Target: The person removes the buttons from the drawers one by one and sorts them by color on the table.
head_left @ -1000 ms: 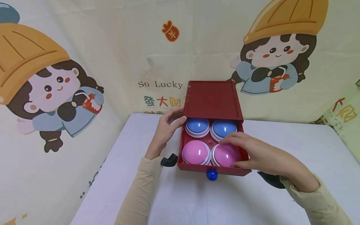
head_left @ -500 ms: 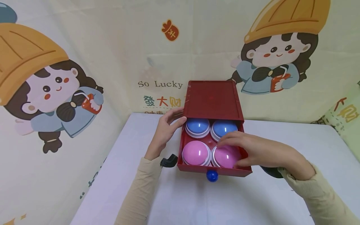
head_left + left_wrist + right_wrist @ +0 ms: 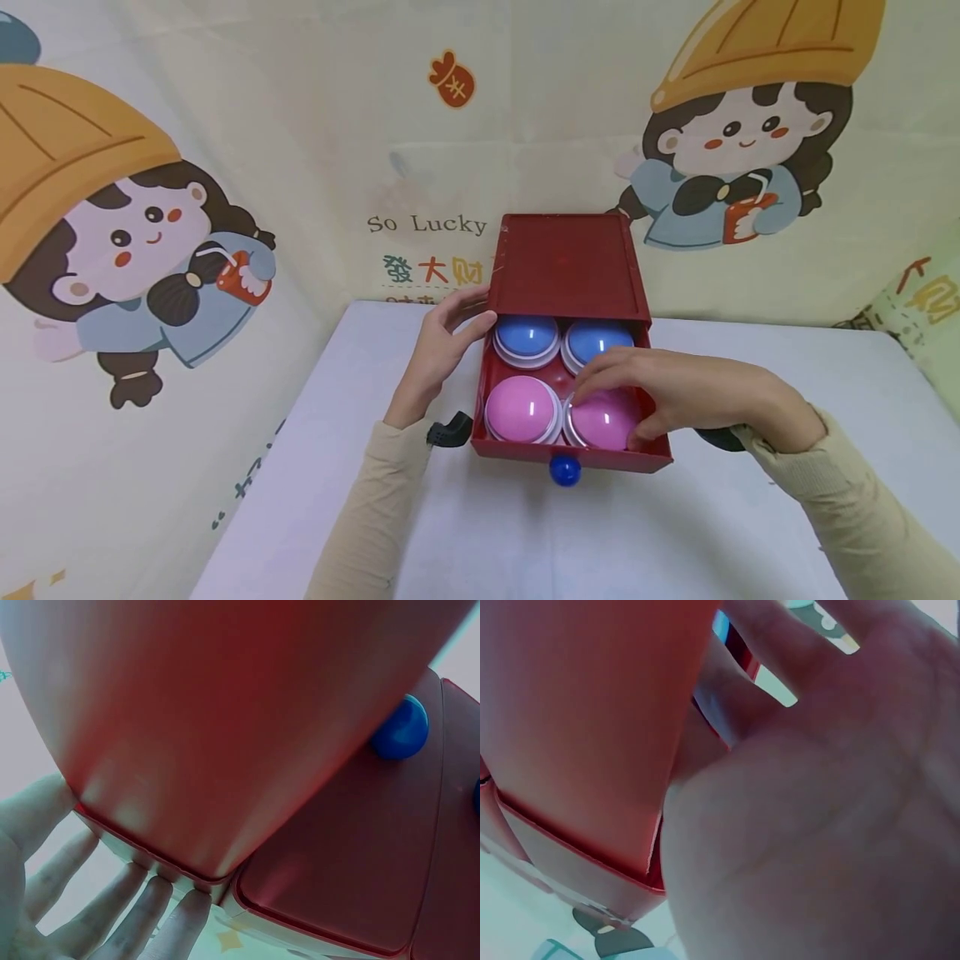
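Note:
A dark red drawer cabinet (image 3: 566, 267) stands on the table with a drawer (image 3: 502, 450) pulled out toward me. Inside sit two pink dome push buttons with white bases, a left one (image 3: 521, 408) and a right one (image 3: 606, 425); behind them are a left blue button (image 3: 527, 335) and a right blue button (image 3: 592, 340). My right hand (image 3: 675, 387) grips the right pink button, fingers over its far side and thumb at its near right edge. My left hand (image 3: 442, 350) touches the cabinet's left side; its fingers (image 3: 184, 922) lie fairly straight in the left wrist view.
A blue round knob (image 3: 565, 471) juts from the drawer front. Another blue knob (image 3: 403, 727) shows on a lower drawer in the left wrist view. The white table (image 3: 420, 533) meets a cloth backdrop (image 3: 337, 125) printed with cartoon figures.
My right hand has shifted slightly left and its wrist has risen, fingers and thumb now set around the right pink button. The left hand stays at the cabinet's side.

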The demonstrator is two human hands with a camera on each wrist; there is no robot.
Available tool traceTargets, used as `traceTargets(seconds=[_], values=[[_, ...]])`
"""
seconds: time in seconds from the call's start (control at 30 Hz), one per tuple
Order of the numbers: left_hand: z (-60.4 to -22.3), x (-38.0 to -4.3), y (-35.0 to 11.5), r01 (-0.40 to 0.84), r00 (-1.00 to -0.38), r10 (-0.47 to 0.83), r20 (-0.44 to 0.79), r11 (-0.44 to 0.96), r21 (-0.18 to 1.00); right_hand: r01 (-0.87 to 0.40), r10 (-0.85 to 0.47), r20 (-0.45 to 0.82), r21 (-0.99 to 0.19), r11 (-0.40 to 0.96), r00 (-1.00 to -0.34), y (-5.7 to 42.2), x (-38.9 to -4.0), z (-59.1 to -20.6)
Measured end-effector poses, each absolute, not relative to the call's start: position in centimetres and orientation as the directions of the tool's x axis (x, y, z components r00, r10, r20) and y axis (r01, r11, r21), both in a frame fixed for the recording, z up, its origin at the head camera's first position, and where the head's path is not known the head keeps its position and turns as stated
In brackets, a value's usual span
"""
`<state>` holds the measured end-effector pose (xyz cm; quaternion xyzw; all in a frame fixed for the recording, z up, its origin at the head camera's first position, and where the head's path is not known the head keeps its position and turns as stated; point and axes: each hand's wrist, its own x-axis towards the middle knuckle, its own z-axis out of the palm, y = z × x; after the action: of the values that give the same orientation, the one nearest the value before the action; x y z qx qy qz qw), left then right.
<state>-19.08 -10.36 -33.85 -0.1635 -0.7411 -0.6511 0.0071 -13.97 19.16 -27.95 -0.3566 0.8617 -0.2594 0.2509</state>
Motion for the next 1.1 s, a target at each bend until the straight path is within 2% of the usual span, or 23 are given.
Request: traceTargets(seconds=[0.23,0.6,0.83,1.1], values=[[-33.9,-19.1,-10.3,0.250,-0.947,0.234,0.222,0.100,0.963,-0.539,-0.779,-0.210,-0.616,0.575,-0.591,19.1,-14.0,-28.4],[-34.1,-19.1,-10.3,0.257,-0.946,0.231,0.227,0.108,0.960,-0.538,-0.760,-0.209,-0.594,0.598,-0.615,19.1,-13.8,-28.6],[-34.0,-19.0,-10.3,0.263,-0.944,0.233,0.233,0.108,0.959,-0.555,-0.769,-0.201,-0.586,0.591,-0.607,19.3,-13.7,-28.7],[-36.4,-20.7,-10.7,0.269,-0.943,0.228,0.242,0.098,0.958,-0.559,-0.786,-0.191,-0.607,0.565,-0.587,19.4,-13.9,-28.6]])
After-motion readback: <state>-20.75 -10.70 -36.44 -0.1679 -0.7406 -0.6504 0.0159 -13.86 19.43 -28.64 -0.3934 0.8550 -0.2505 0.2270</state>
